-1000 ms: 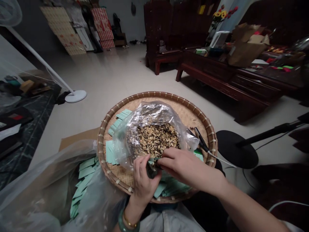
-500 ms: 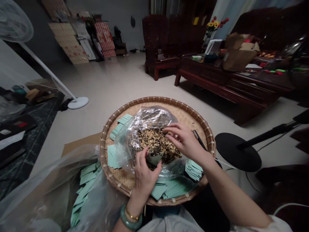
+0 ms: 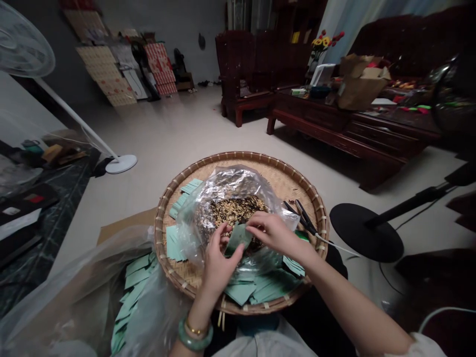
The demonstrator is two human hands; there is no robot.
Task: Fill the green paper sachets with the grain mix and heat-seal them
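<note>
A round woven bamboo tray (image 3: 286, 171) rests on my lap. In it lies an open clear plastic bag (image 3: 226, 181) full of brown and black dried bits (image 3: 234, 208). My left hand (image 3: 219, 263) is closed round a small green paper packet (image 3: 237, 237), held over the bag's near edge. My right hand (image 3: 273, 233) pinches the packet's top edge from the right. Flat green packets (image 3: 260, 290) lie scattered on the tray's near and left sides. Dark scissors (image 3: 303, 218) lie at the tray's right rim.
A clear plastic bag (image 3: 74, 297) with more green packets (image 3: 130, 282) sits at my lower left on cardboard. A black round stand base (image 3: 364, 233) is on the floor to the right. A white fan (image 3: 22, 44) stands left. Dark wooden furniture (image 3: 334, 124) fills the back right.
My right hand came back from the dried bits in the bag to the packet in my left hand. The view shifted slightly.
</note>
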